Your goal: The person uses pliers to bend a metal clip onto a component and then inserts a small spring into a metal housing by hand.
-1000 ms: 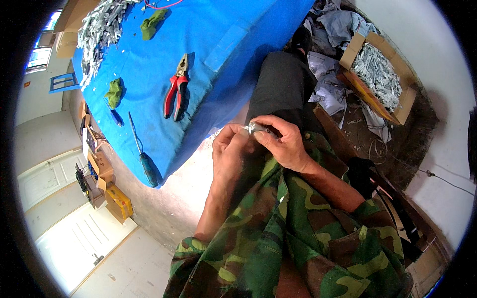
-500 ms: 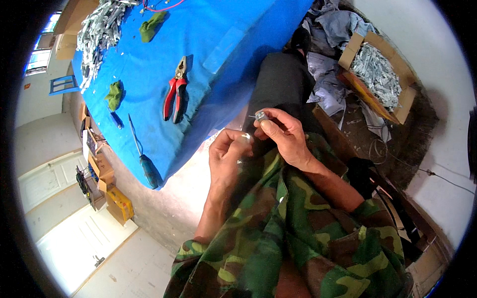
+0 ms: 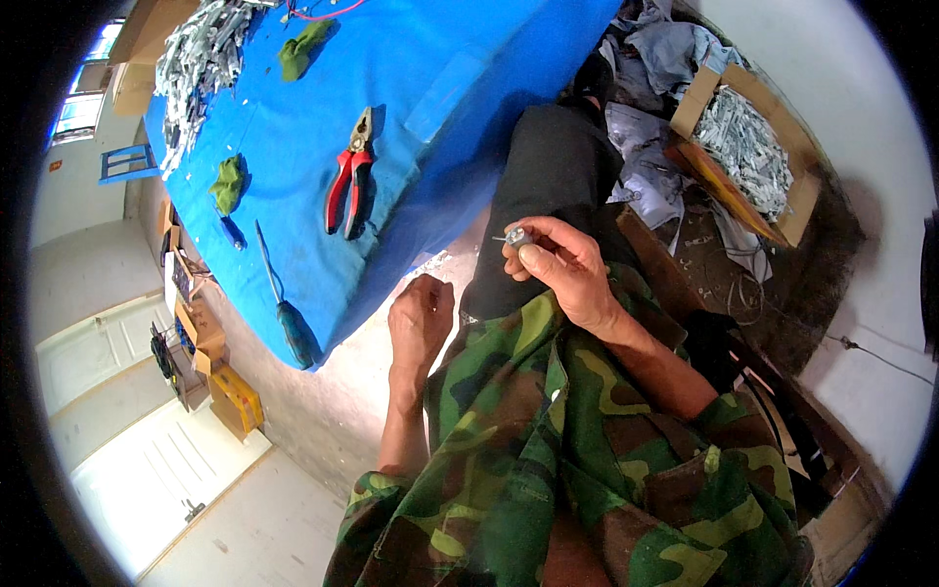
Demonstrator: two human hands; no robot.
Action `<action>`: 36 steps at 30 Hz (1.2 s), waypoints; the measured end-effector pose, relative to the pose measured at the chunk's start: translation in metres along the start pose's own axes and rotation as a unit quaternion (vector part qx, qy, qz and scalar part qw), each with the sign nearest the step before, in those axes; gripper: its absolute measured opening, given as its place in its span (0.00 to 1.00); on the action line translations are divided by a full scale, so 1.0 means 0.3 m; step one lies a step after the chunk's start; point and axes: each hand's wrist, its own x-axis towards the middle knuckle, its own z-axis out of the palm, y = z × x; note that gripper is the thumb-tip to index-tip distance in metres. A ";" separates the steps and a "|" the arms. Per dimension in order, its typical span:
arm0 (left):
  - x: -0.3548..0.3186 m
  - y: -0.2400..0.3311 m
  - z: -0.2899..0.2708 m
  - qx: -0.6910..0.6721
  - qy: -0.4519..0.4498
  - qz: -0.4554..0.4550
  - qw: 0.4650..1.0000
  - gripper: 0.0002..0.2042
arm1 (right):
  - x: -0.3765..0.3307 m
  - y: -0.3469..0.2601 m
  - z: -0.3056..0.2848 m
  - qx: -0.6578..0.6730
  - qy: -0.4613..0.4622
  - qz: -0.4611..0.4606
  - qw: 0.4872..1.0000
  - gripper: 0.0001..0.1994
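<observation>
My right hand (image 3: 562,264) pinches a small silvery motor (image 3: 517,237) between thumb and fingers, above my dark-trousered leg. A thin shaft sticks out of the motor toward the left. My left hand (image 3: 423,318) is closed, its fingers curled, beside the table's near edge and apart from the motor. Whatever its fingers may hold is hidden. On the blue cloth (image 3: 411,59) lie red-and-black combination pliers (image 3: 350,181). Closer to the cloth's corner is a screwdriver (image 3: 293,331) with a dark teal handle.
A heap of thin grey metal strips (image 3: 201,73) covers the table's far left. Two green rag scraps (image 3: 227,184) and a small blue piece (image 3: 232,232) lie on the cloth. A cardboard box (image 3: 804,210) of similar strips stands at right, beside crumpled cloths (image 3: 646,166).
My left hand has drawn away from my right, down and to the left; the small whitish bit at its fingertips no longer shows. My right hand has barely moved and keeps the motor.
</observation>
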 end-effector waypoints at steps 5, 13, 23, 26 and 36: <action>-0.060 -0.127 0.043 0.062 -0.014 -0.015 0.998 0.07 | 0.004 -0.013 0.015 -0.008 -0.014 -0.010 1.000 0.17; -0.093 -0.154 -0.008 0.062 -0.048 -0.129 0.989 0.10 | 0.015 -0.039 0.055 0.017 -0.025 -0.001 1.000 0.15; -0.028 0.227 -0.180 -0.373 0.007 -0.086 0.924 0.12 | 0.020 -0.007 0.067 -0.049 -0.089 -0.029 0.994 0.14; -0.022 0.240 -0.172 -0.357 0.011 -0.035 0.933 0.10 | 0.021 -0.003 0.066 -0.109 -0.088 -0.065 0.988 0.14; 0.033 0.304 -0.191 -0.153 0.036 0.106 0.982 0.06 | 0.033 -0.036 0.037 -0.159 -0.130 -0.023 0.978 0.14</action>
